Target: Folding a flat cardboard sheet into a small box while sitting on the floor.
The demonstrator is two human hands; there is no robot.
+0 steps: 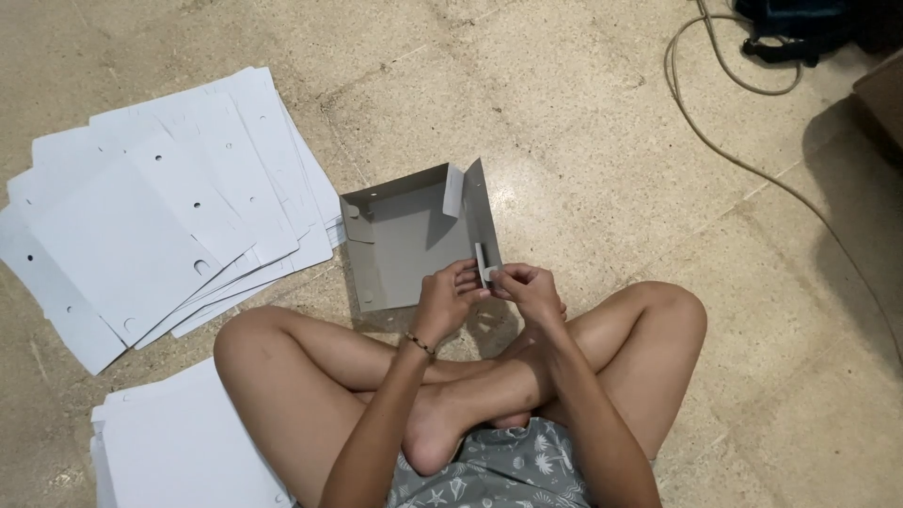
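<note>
Both hands, left (444,299) and right (529,288), pinch the near corner tab of a half-folded box (414,246): light, thin card, likely creasing easily, best held at folds.

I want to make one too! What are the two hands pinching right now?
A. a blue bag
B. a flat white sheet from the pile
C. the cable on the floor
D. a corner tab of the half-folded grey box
D: the left hand and the right hand meet at a small tab on the near corner of the grey cardboard box, whose walls are partly folded up.
</note>
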